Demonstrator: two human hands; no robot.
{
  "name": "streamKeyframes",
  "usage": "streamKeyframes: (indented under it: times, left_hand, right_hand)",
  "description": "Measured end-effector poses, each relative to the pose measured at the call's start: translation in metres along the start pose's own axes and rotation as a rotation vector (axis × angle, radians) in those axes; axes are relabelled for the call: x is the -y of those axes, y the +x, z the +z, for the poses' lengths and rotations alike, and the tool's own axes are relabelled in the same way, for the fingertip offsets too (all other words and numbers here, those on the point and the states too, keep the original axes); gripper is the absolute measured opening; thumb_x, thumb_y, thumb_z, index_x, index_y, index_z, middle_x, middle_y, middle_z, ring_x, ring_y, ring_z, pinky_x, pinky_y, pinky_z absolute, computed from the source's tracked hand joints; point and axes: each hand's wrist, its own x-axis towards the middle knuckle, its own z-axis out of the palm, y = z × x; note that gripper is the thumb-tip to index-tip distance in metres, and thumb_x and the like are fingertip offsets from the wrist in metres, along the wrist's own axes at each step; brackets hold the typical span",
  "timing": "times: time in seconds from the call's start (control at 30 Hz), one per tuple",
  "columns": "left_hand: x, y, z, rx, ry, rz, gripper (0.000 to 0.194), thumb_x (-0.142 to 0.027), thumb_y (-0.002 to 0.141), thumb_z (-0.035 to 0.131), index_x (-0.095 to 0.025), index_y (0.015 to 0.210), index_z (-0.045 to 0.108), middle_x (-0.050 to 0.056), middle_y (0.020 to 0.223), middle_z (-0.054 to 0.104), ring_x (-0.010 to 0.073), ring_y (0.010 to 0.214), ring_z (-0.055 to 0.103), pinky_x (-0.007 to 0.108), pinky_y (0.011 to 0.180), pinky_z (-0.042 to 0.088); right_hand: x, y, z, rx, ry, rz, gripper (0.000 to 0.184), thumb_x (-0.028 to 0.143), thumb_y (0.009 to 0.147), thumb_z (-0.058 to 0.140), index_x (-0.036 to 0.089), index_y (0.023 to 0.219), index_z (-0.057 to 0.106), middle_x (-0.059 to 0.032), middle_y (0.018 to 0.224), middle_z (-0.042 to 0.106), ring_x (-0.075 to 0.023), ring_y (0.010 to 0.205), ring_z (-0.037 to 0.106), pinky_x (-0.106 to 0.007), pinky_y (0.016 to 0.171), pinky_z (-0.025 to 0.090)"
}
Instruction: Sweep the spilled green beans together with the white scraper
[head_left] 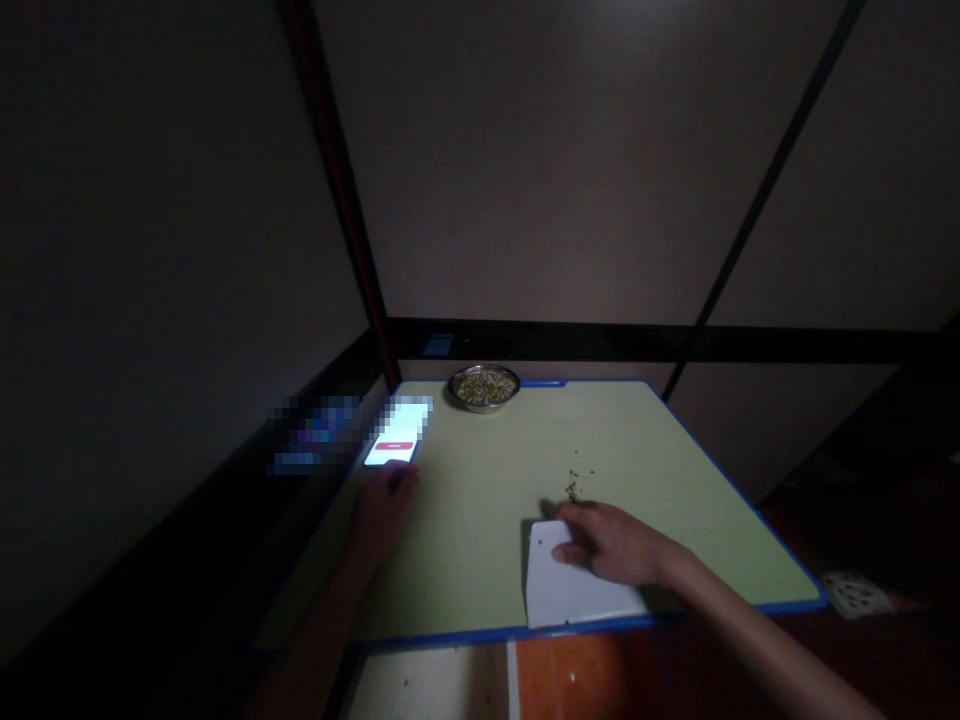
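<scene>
My left hand [385,503] rests at the left side of the pale green table, its fingers loosely bent with a dark gap between them. Just beyond its fingertips lies a lit phone [397,432], partly blurred out. My right hand [611,540] is over the far right part of a flat white sheet [551,590], thumb on top and the other fingers closed past its far edge. Small dark grains [572,490] lie scattered just beyond those fingers. A metal bowl [484,388] of greenish and pale grains stands at the table's far left.
The table [480,520] has a blue rim and meets a panelled wall [540,200] at the back. Below its front edge are a pale surface [435,685] and a shiny orange one [570,680]. A holed pale object [855,594] sits at the right. The room is dim.
</scene>
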Motion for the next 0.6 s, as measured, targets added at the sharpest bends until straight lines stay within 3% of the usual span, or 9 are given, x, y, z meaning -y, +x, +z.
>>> streamKeyframes:
  times: [0.17, 0.33, 0.5, 0.6]
  left_hand:
    - [-0.003, -0.001, -0.001, 0.007, 0.006, -0.011, 0.029, -0.042, 0.078, 0.048, -0.018, 0.082, 0.062, 0.001, 0.073, 0.066, 0.018, 0.07, 0.059, 0.026, 0.063, 0.044]
    - [-0.003, -0.001, 0.0, 0.009, 0.001, -0.008, 0.03, -0.043, 0.078, 0.046, -0.017, 0.083, 0.061, 0.001, 0.072, 0.065, 0.0181, 0.068, 0.059, 0.027, 0.062, 0.044]
    - [-0.001, -0.001, 0.0, 0.019, 0.035, -0.01, 0.029, -0.043, 0.079, 0.046, -0.018, 0.084, 0.061, 0.002, 0.074, 0.066, 0.019, 0.07, 0.06, 0.027, 0.063, 0.045]
    - [-0.003, -0.002, -0.002, 0.022, 0.032, -0.022, 0.03, -0.044, 0.077, 0.048, -0.018, 0.085, 0.062, 0.002, 0.074, 0.067, 0.0194, 0.069, 0.061, 0.028, 0.063, 0.046]
  right_hand:
    - [0.008, -0.007, 0.001, -0.054, -0.061, 0.013, 0.026, 0.041, 0.087, 0.05, 0.02, 0.101, 0.056, -0.0073, 0.093, 0.066, -0.0214, 0.085, 0.059, -0.031, 0.072, 0.041]
    - [0.008, -0.025, -0.008, -0.206, -0.087, 0.078, 0.025, 0.043, 0.088, 0.048, 0.021, 0.097, 0.055, -0.0079, 0.09, 0.065, -0.0216, 0.082, 0.058, -0.032, 0.07, 0.04]
    - [-0.035, -0.046, -0.038, -0.495, -0.126, 0.355, 0.035, 0.055, 0.088, 0.042, 0.021, 0.093, 0.052, -0.0087, 0.081, 0.064, -0.0219, 0.069, 0.058, -0.031, 0.061, 0.037]
    - [-0.064, -0.054, -0.045, -0.535, -0.14, 0.509, 0.041, 0.06, 0.086, 0.042, 0.021, 0.098, 0.052, -0.0094, 0.078, 0.065, -0.024, 0.068, 0.061, -0.031, 0.059, 0.037]
